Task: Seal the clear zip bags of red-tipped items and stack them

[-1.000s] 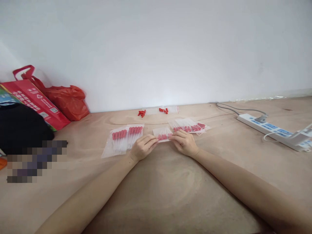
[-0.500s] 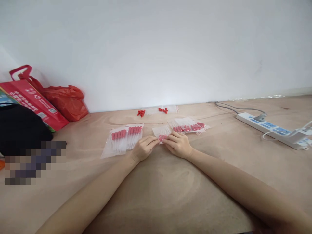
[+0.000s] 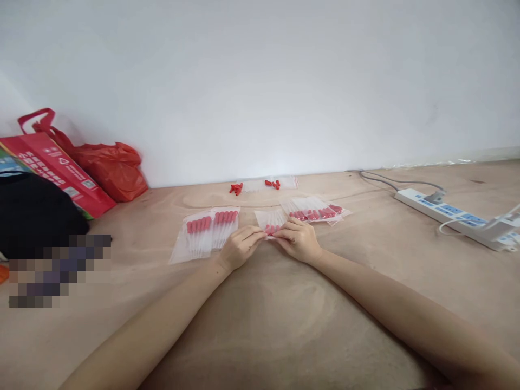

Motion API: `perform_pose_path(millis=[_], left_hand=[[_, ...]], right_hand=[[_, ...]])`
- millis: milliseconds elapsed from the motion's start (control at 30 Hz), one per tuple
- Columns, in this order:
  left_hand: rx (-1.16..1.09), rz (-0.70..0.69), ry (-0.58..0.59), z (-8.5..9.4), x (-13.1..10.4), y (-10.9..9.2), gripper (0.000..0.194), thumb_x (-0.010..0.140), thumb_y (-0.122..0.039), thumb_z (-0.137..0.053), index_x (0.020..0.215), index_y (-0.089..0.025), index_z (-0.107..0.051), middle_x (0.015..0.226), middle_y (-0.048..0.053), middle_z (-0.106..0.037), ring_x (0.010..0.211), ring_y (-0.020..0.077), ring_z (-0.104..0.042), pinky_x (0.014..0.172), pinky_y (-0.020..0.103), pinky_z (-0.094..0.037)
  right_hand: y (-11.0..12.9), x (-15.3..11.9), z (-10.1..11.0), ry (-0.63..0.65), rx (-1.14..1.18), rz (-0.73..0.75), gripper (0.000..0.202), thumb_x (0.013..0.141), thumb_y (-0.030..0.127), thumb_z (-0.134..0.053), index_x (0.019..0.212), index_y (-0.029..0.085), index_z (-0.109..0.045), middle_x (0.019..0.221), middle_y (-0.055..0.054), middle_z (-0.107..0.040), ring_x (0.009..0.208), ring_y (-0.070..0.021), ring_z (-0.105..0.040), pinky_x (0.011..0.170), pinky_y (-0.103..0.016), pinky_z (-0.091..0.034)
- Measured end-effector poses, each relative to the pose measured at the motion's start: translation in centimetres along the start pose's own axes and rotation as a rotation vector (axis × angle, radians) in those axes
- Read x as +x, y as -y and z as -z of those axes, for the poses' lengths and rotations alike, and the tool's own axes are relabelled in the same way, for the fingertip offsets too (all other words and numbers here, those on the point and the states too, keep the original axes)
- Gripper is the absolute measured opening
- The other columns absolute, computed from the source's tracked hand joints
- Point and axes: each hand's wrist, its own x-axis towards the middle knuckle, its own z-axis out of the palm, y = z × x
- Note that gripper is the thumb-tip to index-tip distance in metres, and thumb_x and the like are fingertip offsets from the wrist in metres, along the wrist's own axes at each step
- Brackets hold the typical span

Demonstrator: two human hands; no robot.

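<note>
My left hand (image 3: 239,246) and right hand (image 3: 298,241) meet at the near edge of a small clear bag (image 3: 271,221) w/ red-tipped sticks inside. Both sets of fingers are pinched on that edge, thumb against forefinger, fingertips of the 2 hands nearly touching each other. The bag lies flat on the wooden table (image 3: 284,314), approx. centre of view, its far end pointing at the wall (image 3: 260,81).

Just left of my left hand lie 2 more filled bags (image 3: 205,232), side by side, red tips toward the wall. Just beyond my right hand sits a pile of filled bags (image 3: 314,210), overlapping each other; can't tell how many. Farther back, near the wall, are loose red caps (image 3: 236,188) and another bag w/ red bits (image 3: 278,183), well apart from my hands.

Far right on the table: a white power strip (image 3: 455,218) w/ a grey cable (image 3: 377,179) running toward the wall and a white plug at its near end. Far left: a red plastic bag (image 3: 111,169) against the wall, a red box (image 3: 57,173) leaning beside it, and sth. black (image 3: 36,214) in front.
</note>
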Motion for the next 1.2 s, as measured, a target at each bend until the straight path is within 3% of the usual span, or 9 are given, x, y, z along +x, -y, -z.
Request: perform_pose_path(millis=[167, 667, 933, 1200], left_hand=[[0.001, 0.015, -0.006, 0.0, 0.1, 0.2, 0.01, 0.08, -0.014, -0.051, 0.086, -0.015, -0.059, 0.082, 0.004, -0.063, 0.077, 0.0125, -0.06, 0.07, 0.026, -0.052], [-0.015, -0.129, -0.007, 0.1, 0.2, 0.3, 0.014, 0.078, -0.008, -0.051, 0.088, -0.014, -0.057, 0.085, 0.005, -0.064, 0.082, 0.0139, -0.059, 0.073, 0.028, -0.051], [-0.028, -0.073, 0.0, -0.5, 0.1, -0.2, 0.013, 0.08, -0.011, -0.049, 0.089, -0.014, -0.057, 0.088, 0.006, -0.064, 0.083, 0.0135, -0.06, 0.072, 0.026, -0.052], [-0.04, -0.067, -0.003, -0.8, 0.2, -0.6, 0.017, 0.08, -0.007, -0.046, 0.091, -0.014, -0.056, 0.09, 0.006, -0.063, 0.084, 0.0129, -0.06, 0.074, 0.025, -0.052]], right_hand=[[0.0, 0.1, 0.2, -0.017, 0.003, 0.006, 0.014, 0.077, 0.021, -0.053, 0.07, 0.021, -0.065, 0.066, 0.0, -0.062, 0.066, -0.0111, -0.048, 0.06, -0.023, -0.039], [0.2, 0.1, 0.3, -0.043, -0.075, 0.098, 0.015, 0.079, 0.024, -0.051, 0.076, 0.021, -0.065, 0.069, 0.0, -0.062, 0.068, -0.011, -0.047, 0.057, -0.023, -0.036], [1.0, 0.4, 0.7, -0.144, -0.227, 0.265, 0.01, 0.078, 0.02, -0.052, 0.077, 0.019, -0.062, 0.067, 0.001, -0.06, 0.066, -0.0104, -0.045, 0.056, -0.025, -0.029], [0.9, 0.4, 0.9, -0.104, -0.343, 0.342, 0.011, 0.078, 0.017, -0.049, 0.074, 0.018, -0.059, 0.064, 0.002, -0.058, 0.065, -0.0098, -0.043, 0.058, -0.027, -0.025]])
